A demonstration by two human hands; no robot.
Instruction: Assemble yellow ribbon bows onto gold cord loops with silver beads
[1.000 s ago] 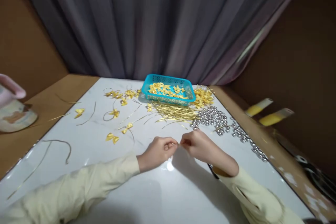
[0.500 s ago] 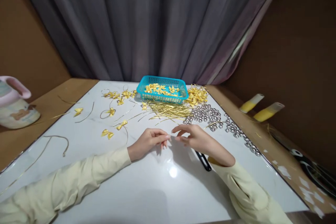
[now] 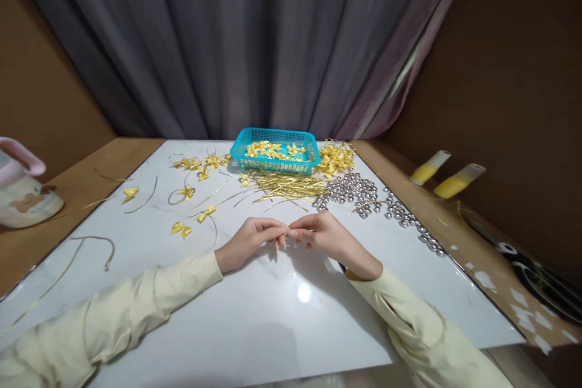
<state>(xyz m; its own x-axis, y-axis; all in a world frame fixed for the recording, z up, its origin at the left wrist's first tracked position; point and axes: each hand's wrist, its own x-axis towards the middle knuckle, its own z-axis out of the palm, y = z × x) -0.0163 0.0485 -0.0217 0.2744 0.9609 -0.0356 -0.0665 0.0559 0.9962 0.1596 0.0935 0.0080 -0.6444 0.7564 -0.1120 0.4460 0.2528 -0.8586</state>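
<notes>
Yellow bows (image 3: 206, 214) lie scattered on the white desk (image 3: 227, 327), the two nearest just beyond the left forearm, the others farther back toward the left edge. Left hand (image 3: 248, 240) and right hand (image 3: 336, 237) meet near the middle of the desk, fingertips touching; in each, thumb and forefinger are drawn together in a pinch, and whatever may sit between them is too small to tell. Just beyond the hands, a flat bundle of gold strands (image 3: 288, 187) spreads in front of a blue-green basket (image 3: 273, 164), a few strands straying toward the left. The basket, upright near the far edge, holds yellow bow pieces (image 3: 264, 148). Against its right side sits a heap of yellow pieces (image 3: 336, 159), and small silver pieces (image 3: 350, 188) trail from near the right hand along the right edge. One dark object (image 3: 342, 267) lies mostly hidden under the right wrist. Loose cord (image 3: 113, 250) curves on the left part of the desk. Beyond the white top, a pink-handled mug (image 3: 27, 201) stands at far left; at right are two yellow cylinders (image 3: 459, 180) with pale ends, black-handled scissors (image 3: 545, 291) and white scraps (image 3: 484, 280). Behind everything hangs a grey-purple curtain (image 3: 245, 42).
</notes>
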